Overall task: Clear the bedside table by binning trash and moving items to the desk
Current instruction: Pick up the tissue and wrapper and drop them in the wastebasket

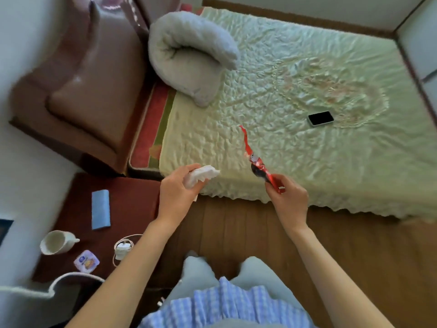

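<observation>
Trash in both hands, and the dark red-brown wooden bedside table point(132, 197) at far left is not cleared: a white ceramic mug point(56, 242), a folded blue cloth point(101, 209), a small purple-lidded tub point(86, 261) and a white charger with coiled cable point(123, 249) sit on it. Left hand point(177, 197) is curled round a crumpled white tissue point(201, 176), over the table's corner by the bed. Right hand point(288, 200) pinches a long red foil wrapper point(256, 162) at its end, dangling over the pale green quilted bedspread point(307, 79). No bin in sight; best to tuck that wrapper in before walking.
</observation>
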